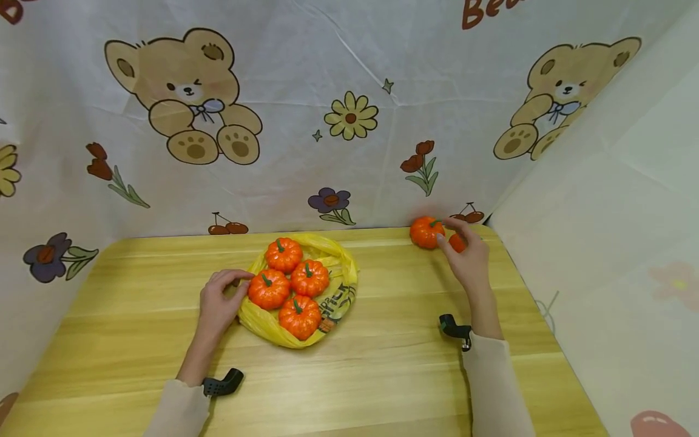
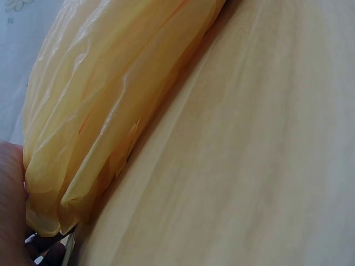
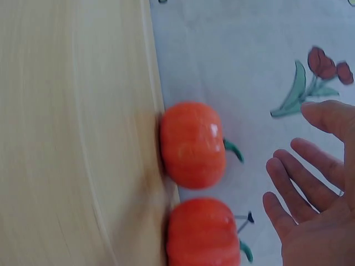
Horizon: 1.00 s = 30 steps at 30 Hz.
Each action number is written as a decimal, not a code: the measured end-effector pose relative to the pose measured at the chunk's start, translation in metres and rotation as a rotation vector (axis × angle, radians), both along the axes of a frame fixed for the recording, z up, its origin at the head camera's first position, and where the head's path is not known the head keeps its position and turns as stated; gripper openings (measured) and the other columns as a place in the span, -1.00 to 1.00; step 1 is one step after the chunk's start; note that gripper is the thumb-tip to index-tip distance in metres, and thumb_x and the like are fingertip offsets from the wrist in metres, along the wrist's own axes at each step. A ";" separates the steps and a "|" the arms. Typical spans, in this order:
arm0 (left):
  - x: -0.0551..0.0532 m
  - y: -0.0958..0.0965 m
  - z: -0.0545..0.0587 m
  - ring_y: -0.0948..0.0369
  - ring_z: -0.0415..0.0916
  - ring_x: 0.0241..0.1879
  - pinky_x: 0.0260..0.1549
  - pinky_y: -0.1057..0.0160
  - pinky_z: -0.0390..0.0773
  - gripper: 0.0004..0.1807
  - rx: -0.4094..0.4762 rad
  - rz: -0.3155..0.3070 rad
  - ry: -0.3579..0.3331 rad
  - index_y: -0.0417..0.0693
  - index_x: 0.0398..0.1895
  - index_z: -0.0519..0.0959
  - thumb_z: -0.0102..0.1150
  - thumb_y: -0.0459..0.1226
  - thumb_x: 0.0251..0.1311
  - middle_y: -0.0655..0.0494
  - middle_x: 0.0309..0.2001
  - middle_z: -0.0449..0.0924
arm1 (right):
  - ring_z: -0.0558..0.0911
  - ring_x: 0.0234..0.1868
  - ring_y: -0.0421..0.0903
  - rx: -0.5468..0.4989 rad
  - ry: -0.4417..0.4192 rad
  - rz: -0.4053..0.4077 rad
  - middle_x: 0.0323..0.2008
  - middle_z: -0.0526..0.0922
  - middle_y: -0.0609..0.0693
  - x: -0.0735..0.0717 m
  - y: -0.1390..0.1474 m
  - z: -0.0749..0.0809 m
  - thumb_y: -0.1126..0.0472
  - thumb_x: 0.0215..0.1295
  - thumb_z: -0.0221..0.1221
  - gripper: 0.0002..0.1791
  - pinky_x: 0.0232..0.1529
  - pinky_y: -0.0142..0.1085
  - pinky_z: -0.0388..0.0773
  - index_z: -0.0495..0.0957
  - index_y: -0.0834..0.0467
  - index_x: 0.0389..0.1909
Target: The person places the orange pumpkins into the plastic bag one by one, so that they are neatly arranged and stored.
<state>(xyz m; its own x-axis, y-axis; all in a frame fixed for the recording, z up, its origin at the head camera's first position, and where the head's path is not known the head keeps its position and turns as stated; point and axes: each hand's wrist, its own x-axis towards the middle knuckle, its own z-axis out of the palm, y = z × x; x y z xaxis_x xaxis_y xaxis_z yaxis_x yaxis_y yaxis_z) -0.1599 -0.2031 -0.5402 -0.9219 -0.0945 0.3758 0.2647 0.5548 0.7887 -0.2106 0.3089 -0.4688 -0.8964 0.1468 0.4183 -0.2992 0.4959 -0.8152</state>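
My left hand (image 1: 216, 303) pinches the left rim of a yellow plastic bag (image 1: 266, 328), whose edge is rolled down into a ring. Several small orange pumpkins with green stems, one of them the left pumpkin (image 1: 269, 289), sit inside it. In the left wrist view the gathered bag (image 2: 105, 111) meets the fingers, which are partly hidden. At the table's back right, my right hand (image 1: 469, 255) hovers by two more pumpkins, one in plain sight (image 1: 425, 233) and one mostly covered (image 1: 457, 243). The right wrist view shows spread fingers (image 3: 297, 188) apart from both.
A wooden table (image 1: 382, 364) carries everything. Behind it hangs a white cloth (image 1: 289, 164) printed with bears and flowers, close against the two loose pumpkins. Another pale cloth (image 1: 611, 243) borders the right side. Black wrist cameras (image 1: 224, 383) are worn on both wrists.
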 end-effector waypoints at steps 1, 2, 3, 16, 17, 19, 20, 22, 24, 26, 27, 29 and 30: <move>0.000 0.000 0.000 0.23 0.41 -0.20 -0.12 0.37 0.33 -0.85 0.001 0.000 -0.001 -0.16 -0.16 0.79 0.34 -0.49 0.28 -0.09 -0.10 0.77 | 0.57 0.33 0.22 -0.002 -0.006 -0.010 0.18 0.65 0.32 0.004 0.003 0.005 0.36 0.42 0.31 -0.57 0.48 0.13 0.33 0.58 0.31 0.27; 0.000 0.000 0.000 0.22 0.41 -0.19 -0.12 0.37 0.33 -0.85 0.002 0.001 -0.001 -0.17 -0.16 0.79 0.33 -0.50 0.28 -0.10 -0.11 0.77 | 0.56 0.33 0.22 0.000 -0.009 -0.023 0.19 0.64 0.32 0.007 0.007 0.009 0.37 0.42 0.30 -0.57 0.48 0.14 0.33 0.58 0.31 0.27; 0.000 0.001 0.000 0.21 0.41 -0.19 -0.12 0.37 0.33 -0.84 0.003 0.000 -0.001 -0.17 -0.16 0.79 0.33 -0.50 0.28 -0.11 -0.11 0.77 | 0.56 0.32 0.24 -0.003 -0.010 -0.034 0.19 0.63 0.33 0.010 0.010 0.013 0.38 0.41 0.29 -0.57 0.48 0.14 0.33 0.58 0.32 0.27; 0.001 0.001 0.002 0.18 0.42 -0.19 -0.11 0.38 0.33 -0.84 0.010 0.000 0.008 -0.16 -0.17 0.79 0.33 -0.50 0.28 -0.11 -0.12 0.77 | 0.55 0.31 0.04 0.017 -0.073 -0.212 0.25 0.64 0.12 0.007 0.067 -0.011 0.18 0.41 0.35 -0.49 0.53 -0.05 0.33 0.58 0.11 0.35; 0.001 0.001 0.002 0.17 0.43 -0.19 -0.11 0.37 0.34 -0.84 0.012 0.001 0.009 -0.16 -0.17 0.79 0.33 -0.50 0.28 -0.11 -0.12 0.77 | 0.52 0.34 0.08 0.030 -0.100 -0.198 0.29 0.61 0.16 0.006 0.069 -0.013 0.15 0.42 0.35 -0.45 0.54 -0.01 0.31 0.55 0.12 0.38; 0.002 0.001 0.003 0.16 0.43 -0.20 -0.12 0.35 0.34 -0.84 0.016 0.001 0.013 -0.15 -0.17 0.79 0.33 -0.50 0.28 -0.10 -0.12 0.77 | 0.45 0.41 0.17 0.077 -0.155 -0.164 0.37 0.54 0.22 0.005 0.070 -0.016 0.12 0.42 0.35 -0.37 0.54 0.10 0.28 0.46 0.16 0.45; 0.002 0.001 0.003 0.16 0.43 -0.20 -0.12 0.34 0.34 -0.84 0.016 0.002 0.016 -0.16 -0.17 0.79 0.33 -0.50 0.28 -0.10 -0.13 0.77 | 0.42 0.44 0.22 0.102 -0.179 -0.145 0.41 0.50 0.25 0.004 0.071 -0.018 0.11 0.42 0.35 -0.32 0.53 0.16 0.26 0.41 0.19 0.49; 0.002 0.001 0.002 0.14 0.43 -0.20 -0.12 0.33 0.34 -0.84 0.013 0.000 0.026 -0.15 -0.17 0.80 0.33 -0.51 0.28 -0.10 -0.13 0.78 | 0.35 0.48 0.30 0.156 -0.221 -0.109 0.47 0.42 0.29 0.004 0.073 -0.021 0.10 0.42 0.35 -0.25 0.50 0.25 0.24 0.32 0.23 0.53; 0.001 0.001 0.002 0.14 0.42 -0.21 -0.13 0.32 0.34 -0.83 0.015 -0.001 0.030 -0.15 -0.18 0.80 0.33 -0.51 0.28 -0.09 -0.14 0.78 | 0.33 0.48 0.34 0.187 -0.240 -0.081 0.49 0.38 0.32 0.004 0.074 -0.024 0.11 0.41 0.36 -0.20 0.46 0.31 0.25 0.28 0.28 0.55; 0.001 0.001 0.002 0.14 0.42 -0.22 -0.13 0.32 0.33 -0.83 0.016 -0.003 0.034 -0.15 -0.18 0.80 0.33 -0.52 0.28 -0.09 -0.15 0.78 | 0.32 0.48 0.36 0.184 -0.255 -0.059 0.48 0.37 0.36 0.004 0.075 -0.026 0.12 0.41 0.36 -0.17 0.44 0.34 0.27 0.24 0.31 0.56; 0.001 0.001 0.002 0.15 0.41 -0.22 -0.14 0.32 0.33 -0.83 0.016 -0.005 0.035 -0.15 -0.18 0.80 0.33 -0.52 0.28 -0.09 -0.14 0.78 | 0.33 0.47 0.36 0.181 -0.264 -0.052 0.47 0.37 0.37 0.004 0.075 -0.027 0.12 0.40 0.37 -0.16 0.44 0.34 0.27 0.23 0.32 0.56; 0.001 0.001 0.002 0.16 0.41 -0.22 -0.14 0.33 0.33 -0.82 0.015 -0.006 0.030 -0.15 -0.18 0.80 0.33 -0.52 0.27 -0.08 -0.14 0.78 | 0.33 0.47 0.36 0.175 -0.277 -0.046 0.45 0.37 0.40 0.005 0.075 -0.029 0.14 0.39 0.38 -0.14 0.44 0.33 0.28 0.21 0.33 0.57; 0.001 0.001 0.001 0.17 0.41 -0.22 -0.14 0.34 0.34 -0.82 0.014 -0.006 0.029 -0.14 -0.18 0.80 0.33 -0.52 0.27 -0.08 -0.14 0.78 | 0.33 0.47 0.36 0.172 -0.287 -0.042 0.45 0.36 0.41 0.005 0.075 -0.030 0.14 0.39 0.38 -0.13 0.44 0.32 0.28 0.19 0.33 0.57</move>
